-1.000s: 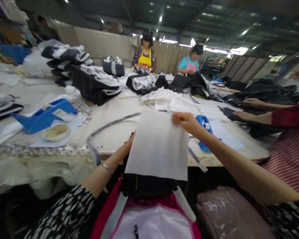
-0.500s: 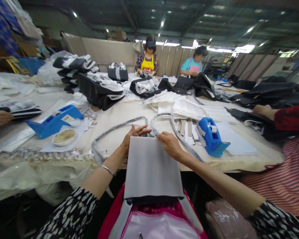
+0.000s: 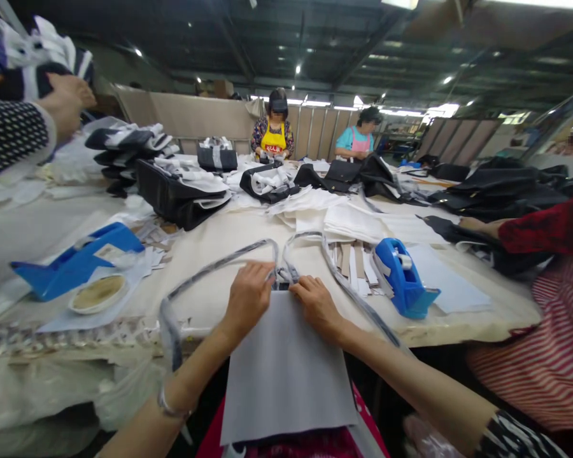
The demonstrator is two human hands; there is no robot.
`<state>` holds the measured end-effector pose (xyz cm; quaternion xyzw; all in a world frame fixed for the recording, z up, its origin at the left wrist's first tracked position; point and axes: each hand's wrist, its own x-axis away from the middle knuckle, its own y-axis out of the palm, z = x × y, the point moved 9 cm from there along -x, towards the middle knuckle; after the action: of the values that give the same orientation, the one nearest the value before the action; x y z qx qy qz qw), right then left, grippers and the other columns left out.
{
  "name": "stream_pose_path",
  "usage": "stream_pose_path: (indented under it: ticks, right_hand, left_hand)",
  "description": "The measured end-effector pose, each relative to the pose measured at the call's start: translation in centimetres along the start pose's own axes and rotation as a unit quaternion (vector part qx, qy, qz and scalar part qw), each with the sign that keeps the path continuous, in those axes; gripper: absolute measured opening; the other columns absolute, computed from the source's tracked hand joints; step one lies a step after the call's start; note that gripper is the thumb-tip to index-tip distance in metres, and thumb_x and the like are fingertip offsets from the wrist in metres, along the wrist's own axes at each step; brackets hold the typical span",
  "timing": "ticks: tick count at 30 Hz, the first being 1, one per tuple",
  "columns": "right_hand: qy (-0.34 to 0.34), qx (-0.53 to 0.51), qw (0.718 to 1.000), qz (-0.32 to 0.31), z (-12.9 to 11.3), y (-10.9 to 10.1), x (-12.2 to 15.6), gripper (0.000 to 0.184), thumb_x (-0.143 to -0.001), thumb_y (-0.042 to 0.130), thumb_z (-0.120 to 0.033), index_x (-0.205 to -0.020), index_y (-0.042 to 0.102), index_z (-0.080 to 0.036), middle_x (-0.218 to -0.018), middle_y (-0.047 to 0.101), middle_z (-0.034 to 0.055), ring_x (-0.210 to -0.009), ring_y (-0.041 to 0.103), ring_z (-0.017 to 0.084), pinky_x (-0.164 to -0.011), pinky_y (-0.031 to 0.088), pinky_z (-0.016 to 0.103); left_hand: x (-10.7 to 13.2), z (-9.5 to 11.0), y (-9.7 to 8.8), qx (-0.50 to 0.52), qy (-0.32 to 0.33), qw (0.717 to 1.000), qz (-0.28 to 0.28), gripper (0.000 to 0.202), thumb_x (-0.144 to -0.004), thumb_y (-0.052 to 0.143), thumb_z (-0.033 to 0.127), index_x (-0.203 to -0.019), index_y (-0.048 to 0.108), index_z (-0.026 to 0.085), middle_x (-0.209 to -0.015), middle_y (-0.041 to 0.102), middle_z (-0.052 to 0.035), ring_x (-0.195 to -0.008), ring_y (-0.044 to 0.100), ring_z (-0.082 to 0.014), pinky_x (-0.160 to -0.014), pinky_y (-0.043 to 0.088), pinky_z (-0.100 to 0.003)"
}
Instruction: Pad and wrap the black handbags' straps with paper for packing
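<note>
A grey sheet (image 3: 286, 375) slopes from the table edge down over my lap, with a dark edge under its near end. Beyond its far edge, a strap wrapped in clear plastic (image 3: 214, 257) loops out on the left, and a second wrapped strap (image 3: 344, 280) curves to the right. My left hand (image 3: 249, 298) is closed at the sheet's far left corner, its fingertips pinching the base of the left strap. My right hand (image 3: 316, 306) is closed on the sheet's far edge, thumb and fingers pressed together. A small dark part shows between the two hands.
Blue tape dispensers stand left (image 3: 81, 257) and right (image 3: 403, 280). A dish (image 3: 98, 294) sits near the left one. Paper strips (image 3: 356, 264), white sheets (image 3: 358, 219) and black bags (image 3: 179, 191) cover the table beyond. Co-workers' hands are at far left (image 3: 67, 102) and right (image 3: 482, 226).
My left hand has gone from spread fingers to a pinch by the strap. The sheet's near end has shifted lower in view. At left, a co-worker's arms now lift a wrapped bundle.
</note>
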<state>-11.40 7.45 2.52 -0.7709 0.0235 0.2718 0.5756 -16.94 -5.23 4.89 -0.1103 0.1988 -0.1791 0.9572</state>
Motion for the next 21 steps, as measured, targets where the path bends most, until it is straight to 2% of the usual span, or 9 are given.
stream_pose_path:
  ticks: [1,3,5,7,11,14,17,19,21]
  right_hand:
    - [0.006,-0.016,1.0,0.011,0.2,0.0,0.0,0.027,-0.091,0.043,-0.003,-0.1,0.064,-0.017,-0.095,0.06,0.0081,-0.088,0.05,0.022,-0.079,0.038,0.033]
    - [0.025,-0.071,0.997,0.036,0.9,-0.3,0.1,0.025,-0.09,0.042,-0.003,-0.096,0.062,-0.017,-0.093,0.059,0.0077,-0.087,0.051,0.022,-0.079,0.041,0.032]
    - [0.05,-0.133,0.988,0.059,2.4,-1.0,0.1,0.023,-0.089,0.042,-0.003,-0.091,0.061,-0.017,-0.092,0.058,0.0067,-0.089,0.052,0.02,-0.081,0.044,0.031]
    - [0.107,-0.141,0.982,0.07,5.2,-1.7,-0.1,0.021,-0.087,0.045,-0.004,-0.09,0.06,-0.018,-0.094,0.057,0.0057,-0.094,0.054,0.019,-0.085,0.044,0.029]
    - [0.27,-0.045,0.96,0.062,12.8,-3.0,-0.8,0.016,-0.087,0.05,-0.008,-0.098,0.058,-0.016,-0.106,0.056,0.0089,-0.098,0.055,0.02,-0.09,0.044,0.032]
    - [0.342,-0.011,0.939,0.043,16.9,-2.5,-2.0,0.022,-0.085,0.058,-0.016,-0.106,0.056,-0.011,-0.114,0.056,0.0154,-0.106,0.053,0.025,-0.092,0.043,0.036]
    - [0.394,0.0,0.919,0.008,18.9,-1.1,-3.2,0.032,-0.082,0.067,-0.022,-0.108,0.057,-0.008,-0.118,0.057,0.0212,-0.113,0.054,0.029,-0.092,0.043,0.038]
    - [0.422,-0.006,0.906,-0.02,19.5,-0.3,-3.8,0.025,-0.081,0.068,-0.018,-0.102,0.061,-0.008,-0.112,0.061,0.0216,-0.109,0.058,0.029,-0.089,0.044,0.036]
    - [0.443,-0.015,0.896,-0.041,19.7,0.0,-4.0,0.016,-0.083,0.065,-0.017,-0.096,0.063,-0.009,-0.105,0.065,0.0178,-0.103,0.062,0.026,-0.087,0.046,0.037]
  left_hand:
    - [0.9,1.1,1.5,-0.086,0.056,0.995,-0.014,0.036,-0.09,0.054,0.022,-0.125,0.061,0.02,-0.128,0.06,-0.0112,-0.13,0.044,-0.0294,-0.116,0.025,-0.053]
    - [3.1,2.1,5.0,-0.215,0.159,0.962,-0.053,0.049,-0.091,0.047,0.012,-0.139,0.046,0.018,-0.134,0.054,-0.0134,-0.13,0.045,-0.0268,-0.113,0.035,-0.05]
    - [4.6,1.4,7.5,-0.291,0.211,0.931,-0.07,0.058,-0.091,0.046,0.009,-0.147,0.033,0.016,-0.14,0.048,-0.0163,-0.132,0.042,-0.0278,-0.11,0.04,-0.049]
    - [5.3,0.1,8.8,-0.336,0.225,0.911,-0.081,0.058,-0.092,0.046,0.01,-0.148,0.032,0.018,-0.139,0.047,-0.0164,-0.132,0.043,-0.029,-0.109,0.041,-0.051]
    - [5.2,-1.0,8.9,-0.369,0.235,0.896,-0.076,0.049,-0.092,0.047,0.01,-0.14,0.043,0.018,-0.134,0.05,-0.0162,-0.127,0.047,-0.0302,-0.107,0.044,-0.052]
    - [5.2,-0.9,8.8,-0.377,0.24,0.892,-0.074,0.049,-0.092,0.047,0.01,-0.14,0.044,0.018,-0.134,0.051,-0.0159,-0.128,0.047,-0.0306,-0.107,0.044,-0.051]
    - [5.4,-1.0,8.9,-0.39,0.24,0.886,-0.076,0.052,-0.092,0.046,0.009,-0.143,0.04,0.019,-0.135,0.05,-0.0161,-0.13,0.045,-0.0314,-0.108,0.043,-0.053]
    - [5.5,-1.2,9.1,-0.398,0.243,0.881,-0.076,0.054,-0.092,0.045,0.009,-0.144,0.038,0.02,-0.136,0.05,-0.0162,-0.13,0.045,-0.0318,-0.107,0.043,-0.054]
    - [5.6,-1.3,9.2,-0.402,0.247,0.878,-0.075,0.055,-0.092,0.045,0.009,-0.145,0.036,0.021,-0.136,0.05,-0.016,-0.129,0.046,-0.0319,-0.107,0.044,-0.054]
